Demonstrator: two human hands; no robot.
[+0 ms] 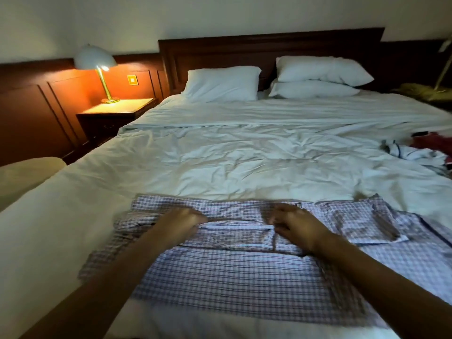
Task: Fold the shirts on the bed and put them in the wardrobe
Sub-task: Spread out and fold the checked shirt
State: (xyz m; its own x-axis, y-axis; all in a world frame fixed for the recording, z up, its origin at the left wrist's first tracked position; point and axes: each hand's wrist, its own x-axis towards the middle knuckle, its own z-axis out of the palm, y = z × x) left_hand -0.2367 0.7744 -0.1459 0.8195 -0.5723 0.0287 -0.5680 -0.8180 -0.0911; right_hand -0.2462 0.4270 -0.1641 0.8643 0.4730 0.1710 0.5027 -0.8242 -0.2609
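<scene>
The checked shirt [220,277] is lying flat across the near edge of the bed [244,162], its long axis running left to right, directly under and in front of the person. A raised fold of the cloth is crossing the middle of the shirt along that same axis, and both hands are sitting on it. The left hand [181,222] is reaching in from the lower left and the right hand [297,225] from the lower right, the two set apart along the fold and about equally near to it. Both are palm down with the fingers curled, and each seems to be pinching the fold's edge, though blur is hiding the exact grip. Both forearms are stretching forward over the near part of the shirt, which is lying smooth beneath them. To the right a looser part of the shirt is spreading out unfolded. More clothes [415,152] are waiting in a heap well apart, toward the right side of the bed. The wardrobe is not showing in this view.
</scene>
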